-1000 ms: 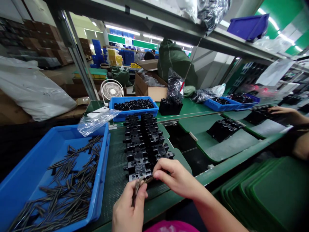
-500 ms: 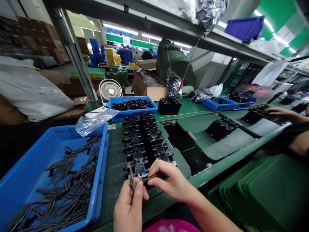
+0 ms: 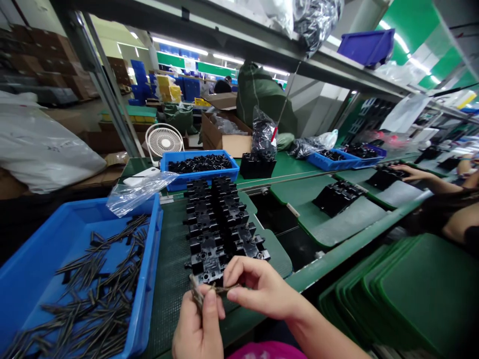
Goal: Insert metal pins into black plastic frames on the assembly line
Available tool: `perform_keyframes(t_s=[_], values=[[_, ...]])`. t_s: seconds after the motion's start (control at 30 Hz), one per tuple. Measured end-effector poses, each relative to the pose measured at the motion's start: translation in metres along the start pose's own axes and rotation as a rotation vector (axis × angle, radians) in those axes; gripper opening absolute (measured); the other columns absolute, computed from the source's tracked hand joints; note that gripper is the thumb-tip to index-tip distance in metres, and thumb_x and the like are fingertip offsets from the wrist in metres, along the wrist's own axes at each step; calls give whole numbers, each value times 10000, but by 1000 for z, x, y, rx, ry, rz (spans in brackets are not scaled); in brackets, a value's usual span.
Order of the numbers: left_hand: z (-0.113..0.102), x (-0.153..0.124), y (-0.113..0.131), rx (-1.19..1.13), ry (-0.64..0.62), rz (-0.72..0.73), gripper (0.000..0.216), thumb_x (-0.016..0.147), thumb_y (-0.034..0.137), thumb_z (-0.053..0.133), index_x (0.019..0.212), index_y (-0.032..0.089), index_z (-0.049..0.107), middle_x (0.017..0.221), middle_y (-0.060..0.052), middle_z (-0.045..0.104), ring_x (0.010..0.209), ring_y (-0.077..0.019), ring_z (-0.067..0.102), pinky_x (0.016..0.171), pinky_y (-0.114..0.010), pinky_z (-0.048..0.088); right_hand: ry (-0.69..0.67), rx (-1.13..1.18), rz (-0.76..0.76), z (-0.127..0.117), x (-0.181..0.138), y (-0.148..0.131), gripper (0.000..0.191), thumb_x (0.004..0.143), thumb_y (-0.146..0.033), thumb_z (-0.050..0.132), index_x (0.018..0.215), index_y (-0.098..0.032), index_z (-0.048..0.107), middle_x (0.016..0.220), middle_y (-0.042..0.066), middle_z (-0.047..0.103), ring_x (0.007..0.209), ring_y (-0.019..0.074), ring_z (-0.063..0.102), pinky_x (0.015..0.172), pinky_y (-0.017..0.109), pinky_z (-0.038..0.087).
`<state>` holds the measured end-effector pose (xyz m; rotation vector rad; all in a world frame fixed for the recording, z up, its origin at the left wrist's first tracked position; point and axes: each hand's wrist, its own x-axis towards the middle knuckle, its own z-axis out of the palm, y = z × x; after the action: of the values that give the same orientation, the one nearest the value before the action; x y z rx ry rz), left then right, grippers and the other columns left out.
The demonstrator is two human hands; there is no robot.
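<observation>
My left hand [image 3: 200, 319] is closed round a small bundle of thin grey-brown rods [image 3: 196, 295]; their exact kind is hard to make out. Between my two hands lies a thin coil spring [image 3: 224, 288], pinched at its right end by the fingertips of my right hand [image 3: 258, 286]. The spring's left end meets the thumb and forefinger of my left hand. Just beyond the fingers stand two rows of black plastic housings [image 3: 211, 244] on the green work surface. On the left, a blue bin [image 3: 155, 249] holds many similar thin dark pieces [image 3: 97, 299].
Behind the housings is a smaller blue bin [image 3: 200, 185] of short black parts, with a white fan [image 3: 164, 139] nearby. Green trays [image 3: 337, 229] line the conveyor at right. Stacked green boards [image 3: 422, 294] stand at lower right. A co-worker's hand [image 3: 409, 172] touches a black housing.
The camera view has shifted slightly. Both hands stay together in front of the housings, and the coil spring between them now shows more clearly.
</observation>
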<state>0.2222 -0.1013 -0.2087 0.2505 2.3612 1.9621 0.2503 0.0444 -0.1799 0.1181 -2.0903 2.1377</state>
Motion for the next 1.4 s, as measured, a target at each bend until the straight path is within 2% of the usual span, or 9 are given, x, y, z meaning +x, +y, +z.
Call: perform_keyframes(t_s=[0.2, 0.33, 0.43, 0.53, 0.63, 0.73, 1.07, 1.2, 1.4], values=[[6, -2, 4, 53, 9, 14, 313, 875, 524, 456, 753, 242, 515, 593, 49, 526, 589, -131, 511, 644, -223, 378, 78, 232, 14, 2, 4, 11, 280, 723, -273, 746, 844, -168, 516, 854, 22, 563, 782, 110, 544, 706, 240, 444], [5, 2, -2, -11, -10, 7, 343, 872, 538, 453, 739, 227, 509, 609, 42, 511, 604, -133, 510, 676, -231, 391, 125, -26, 44, 5, -1, 7, 228, 792, -246, 659, 951, -188, 506, 883, 28, 577, 772, 118, 551, 685, 250, 455], [5, 8, -5, -71, -32, -106, 368, 822, 584, 514, 816, 217, 539, 631, 34, 532, 588, -131, 500, 595, -227, 398, 19, -503, -246, 9, -9, -11, 178, 850, -116, 516, 1004, -206, 527, 897, 39, 606, 821, 141, 550, 760, 300, 454], [8, 11, -2, -308, -94, -279, 358, 817, 563, 546, 788, 209, 512, 577, 56, 469, 488, -96, 408, 450, -197, 323, -217, -664, -501, 7, -13, -26, 266, 862, -64, 449, 1072, -215, 512, 906, 46, 633, 874, 153, 561, 830, 322, 454], [10, 10, 4, -478, -135, -335, 370, 849, 531, 525, 709, 198, 445, 540, 73, 401, 429, -60, 298, 398, -170, 238, -31, -601, -348, -3, -13, -23, 180, 894, -129, 488, 1051, -209, 529, 940, 48, 599, 879, 145, 545, 784, 282, 466], [11, 7, 7, -462, -122, -311, 315, 856, 523, 523, 830, 211, 481, 559, 69, 446, 449, -63, 330, 413, -156, 261, 131, -544, -151, -13, -10, -12, 140, 881, -222, 572, 1018, -202, 550, 958, 42, 560, 850, 140, 528, 717, 256, 457], [8, 1, -4, -83, -61, -45, 250, 884, 479, 479, 841, 235, 511, 654, 42, 556, 647, -122, 534, 676, -215, 413, 82, -617, -97, -8, -4, -14, 63, 917, -213, 508, 872, -177, 534, 834, 9, 552, 781, 116, 502, 704, 240, 399], [7, 2, -8, 89, -27, 91, 298, 850, 532, 502, 829, 241, 564, 682, 32, 635, 658, -134, 604, 647, -211, 440, 82, -644, -159, -6, -4, -14, 69, 913, -196, 507, 858, -175, 542, 834, 10, 557, 799, 117, 504, 728, 242, 399], [10, -4, -6, 109, 93, 124, 322, 852, 565, 484, 899, 265, 591, 817, 16, 680, 750, -170, 637, 704, -254, 454, 101, -528, -21, -5, -4, -14, 100, 852, -248, 619, 905, -183, 565, 801, -7, 563, 692, 99, 509, 614, 212, 408]])
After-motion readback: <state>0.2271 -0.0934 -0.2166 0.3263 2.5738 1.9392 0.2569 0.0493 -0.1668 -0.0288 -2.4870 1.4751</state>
